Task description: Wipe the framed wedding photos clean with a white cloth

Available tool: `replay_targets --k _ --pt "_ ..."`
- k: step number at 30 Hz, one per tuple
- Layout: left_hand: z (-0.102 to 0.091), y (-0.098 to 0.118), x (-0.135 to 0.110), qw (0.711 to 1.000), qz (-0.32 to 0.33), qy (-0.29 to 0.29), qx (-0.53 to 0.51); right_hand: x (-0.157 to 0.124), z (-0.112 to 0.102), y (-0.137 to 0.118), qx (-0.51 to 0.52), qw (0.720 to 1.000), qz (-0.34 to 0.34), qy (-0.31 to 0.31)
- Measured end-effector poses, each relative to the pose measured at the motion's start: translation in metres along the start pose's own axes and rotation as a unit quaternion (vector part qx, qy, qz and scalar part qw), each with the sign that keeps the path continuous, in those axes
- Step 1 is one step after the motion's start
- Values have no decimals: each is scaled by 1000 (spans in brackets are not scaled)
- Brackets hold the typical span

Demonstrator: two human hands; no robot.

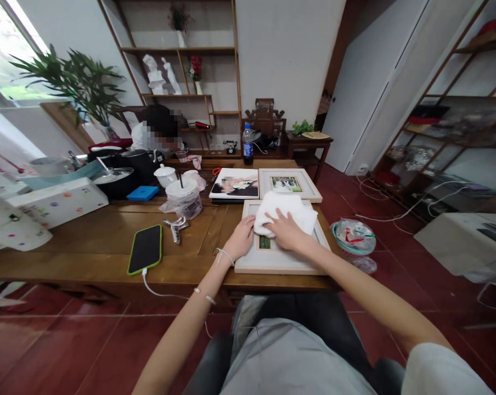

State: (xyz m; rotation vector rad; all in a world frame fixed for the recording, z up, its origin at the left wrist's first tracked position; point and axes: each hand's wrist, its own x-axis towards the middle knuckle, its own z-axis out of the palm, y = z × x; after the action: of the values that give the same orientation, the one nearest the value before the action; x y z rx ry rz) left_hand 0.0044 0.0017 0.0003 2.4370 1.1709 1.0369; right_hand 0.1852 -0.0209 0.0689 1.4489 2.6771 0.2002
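A white picture frame point(243, 262) lies flat at the table's front edge, with a small green photo point(264, 242) partly showing at its centre. Over its upper part spreads a folded white towel point(299, 211). My right hand point(287, 227) presses down on the towel and holds it, fingers spread across the cloth. At the frame's left side, my left hand point(243, 237) grips the edge, its fingertips close to the towel. Behind lies a second framed photo point(314, 192), beside a stack of dark-edged photo panels point(235, 184).
Left of the frame are a phone point(146, 249) on a white cable, a small silver stand point(176, 227) and a bagged cup point(184, 197). A blue-labelled bottle point(248, 145) stands behind. Across the table a person point(159, 129) sits. A basin point(354, 237) is on the floor to the right.
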Motion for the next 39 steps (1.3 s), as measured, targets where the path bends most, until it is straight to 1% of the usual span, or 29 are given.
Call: replay_targets --k 3,6,8,10,12,14,17,20,23,25,27,30,32,34,36,39 --pt "1 -1 0 1000 -5 2 7 -30 -13 -16 17 998 -61 -14" --pt "2 -3 -1 1000 -13 2 22 -65 -35 -26 50 988 -138 -38" --pt "2 -3 -1 999 -16 -1 27 -85 -51 -31 77 981 -169 -59" --pt "2 -3 -1 999 -18 -7 26 -100 -62 -35 106 972 -190 -84" --pt "1 -2 0 999 -21 -12 22 -107 -67 -40 129 964 -212 -97" --pt "1 -2 0 999 -25 -15 20 -107 -66 -44 140 960 -222 -93" --pt "1 -3 0 1000 -23 -14 11 -102 -59 -46 160 961 -208 -89" --pt "1 -4 0 1000 -22 -9 0 -100 -55 -39 203 957 -183 -98" --pt "3 -3 0 1000 -27 3 -10 -94 -49 -28 222 960 -143 -90" --pt "3 -1 -1 999 -31 21 -24 -84 -40 -22 208 970 -106 -67" --pt "1 1 -1 998 -32 41 -43 -68 -31 -20 173 982 -70 -36" --pt "-4 4 -2 995 -32 73 -68 -39 -19 -26 122 992 -40 2" --pt "-8 5 -2 992 -37 92 -79 -25 -16 -33 105 994 -36 12" --pt "-10 4 -2 990 -43 103 -88 -19 -16 -40 95 995 -43 8" --pt "-12 4 -2 989 -46 108 -91 -21 -18 -45 84 995 -60 -3" --pt "-12 5 0 991 -53 100 -76 -31 -20 -49 63 993 -99 -13"
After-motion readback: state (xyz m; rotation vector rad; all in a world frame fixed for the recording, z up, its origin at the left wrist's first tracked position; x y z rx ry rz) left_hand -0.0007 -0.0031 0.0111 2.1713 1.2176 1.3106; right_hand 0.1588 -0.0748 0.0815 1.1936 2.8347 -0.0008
